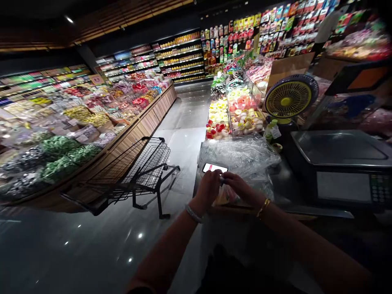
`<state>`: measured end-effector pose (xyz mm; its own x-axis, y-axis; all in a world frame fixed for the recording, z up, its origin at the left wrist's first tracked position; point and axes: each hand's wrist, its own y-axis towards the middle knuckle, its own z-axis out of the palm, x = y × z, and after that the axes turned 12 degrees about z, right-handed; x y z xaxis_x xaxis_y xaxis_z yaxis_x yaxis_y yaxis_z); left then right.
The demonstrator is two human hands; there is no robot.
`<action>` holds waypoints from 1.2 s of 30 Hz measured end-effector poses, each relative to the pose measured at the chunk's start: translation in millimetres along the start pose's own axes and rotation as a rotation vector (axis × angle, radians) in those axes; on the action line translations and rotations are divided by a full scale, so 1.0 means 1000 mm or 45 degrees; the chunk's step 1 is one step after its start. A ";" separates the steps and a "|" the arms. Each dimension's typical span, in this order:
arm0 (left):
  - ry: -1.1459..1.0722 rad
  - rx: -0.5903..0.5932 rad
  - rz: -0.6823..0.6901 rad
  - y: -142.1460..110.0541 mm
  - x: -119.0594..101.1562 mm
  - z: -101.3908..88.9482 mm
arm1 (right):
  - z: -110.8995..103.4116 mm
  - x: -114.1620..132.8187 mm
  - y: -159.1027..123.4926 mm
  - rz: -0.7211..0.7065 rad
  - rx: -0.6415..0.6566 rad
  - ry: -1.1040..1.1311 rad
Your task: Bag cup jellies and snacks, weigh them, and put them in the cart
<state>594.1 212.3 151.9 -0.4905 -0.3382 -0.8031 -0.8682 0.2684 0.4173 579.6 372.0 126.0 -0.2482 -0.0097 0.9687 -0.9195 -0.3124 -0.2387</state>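
Your fingers [229, 176] are bent inward, the tips of your left hand [208, 187] and right hand [238, 184] meeting. Something small seems to show between them, but it is too small to name, and I cannot tell whether they grip it. Bringing the tips together like this suits close, fine handling.

Just beyond them is the phone [215, 168], its lit screen facing up, probably placed so you can see it while both hands are busy. Your left hand overlaps its near edge; whether they touch is unclear. You wear a pale bracelet [193, 214] on your left wrist and a gold bracelet [263, 207] on your right.

Clear plastic bags [245, 151] spread over the table [283, 181] beside and beyond the phone, likely kept there within easy reach. To the right sits the scale [343, 149], its keypad turned your way, presumably for easy reading. Behind the bags stand a bottle [272, 130] and a fan [288, 100], near the yellow and red packets [219, 120] in their bins. Well apart on the left, a cart [142, 169] stands on the floor [183, 143], beside the long display.
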 end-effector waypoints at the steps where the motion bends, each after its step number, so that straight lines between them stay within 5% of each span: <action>1: 0.002 -0.042 0.011 -0.002 0.010 0.001 | 0.003 -0.004 0.006 0.005 -0.040 -0.038; 7: 0.010 -0.258 0.019 -0.003 0.055 0.001 | 0.009 -0.014 0.030 0.000 -0.158 -0.078; 14: 0.026 -0.181 0.035 0.001 0.075 -0.004 | 0.015 -0.013 0.051 0.132 -0.232 -0.115; 20: 0.073 -0.153 0.069 -0.002 0.088 -0.011 | -0.001 -0.020 0.051 -0.262 -0.608 -0.861; 25: 0.268 -0.241 -0.122 -0.029 0.118 -0.017 | -0.015 -0.058 0.046 -0.096 -0.670 -0.899; 31: 0.402 -0.036 -0.191 -0.028 0.113 -0.020 | -0.016 -0.071 0.040 0.096 -0.552 -0.669; 36: 0.737 0.665 0.164 0.013 0.091 -0.008 | -0.018 -0.056 0.046 0.164 -0.397 -0.519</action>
<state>537.2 178.0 87.4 -0.6702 -0.6529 -0.3529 -0.7249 0.6778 0.1228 546.0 375.3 59.8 -0.2834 -0.4171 0.8635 -0.9519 0.0126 -0.3063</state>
